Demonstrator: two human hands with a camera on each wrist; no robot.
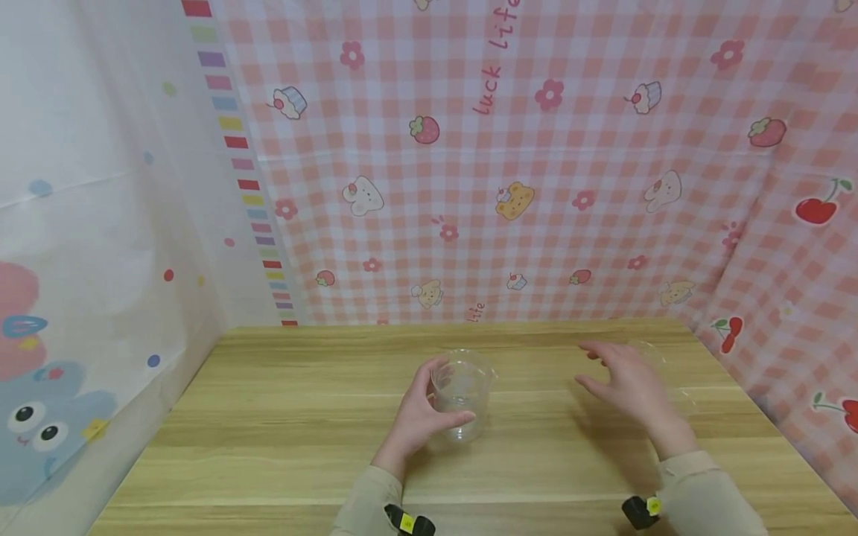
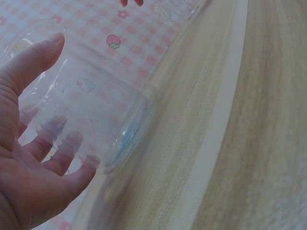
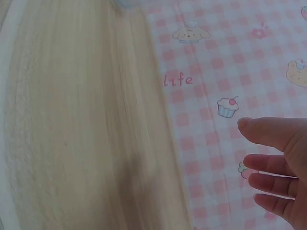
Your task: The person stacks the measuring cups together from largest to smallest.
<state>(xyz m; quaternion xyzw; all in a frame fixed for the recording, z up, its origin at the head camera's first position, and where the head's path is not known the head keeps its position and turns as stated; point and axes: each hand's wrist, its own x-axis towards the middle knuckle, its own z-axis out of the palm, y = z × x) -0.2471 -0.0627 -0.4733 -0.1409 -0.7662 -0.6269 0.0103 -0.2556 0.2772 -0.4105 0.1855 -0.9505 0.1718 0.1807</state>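
A clear, see-through beaker [image 1: 462, 394] with a small lip at its rim stands near the middle of the wooden table. My left hand [image 1: 421, 413] grips it from the left side, thumb across the near wall and fingers round the far wall. In the left wrist view the fingers show through the beaker [image 2: 103, 91]. My right hand [image 1: 626, 383] is held over the right part of the table, fingers spread and apart from the thumb, with nothing between them. Behind that hand, faint outlines of another clear object [image 1: 684, 398] appear; the hand and arm hide most of it.
The wooden table [image 1: 281, 417] meets a pink checked cloth [image 1: 469, 238] at its back edge. A white cartoon cloth [image 1: 121, 238] hangs on the left, and a cherry-print cloth [image 1: 784, 283] on the right.
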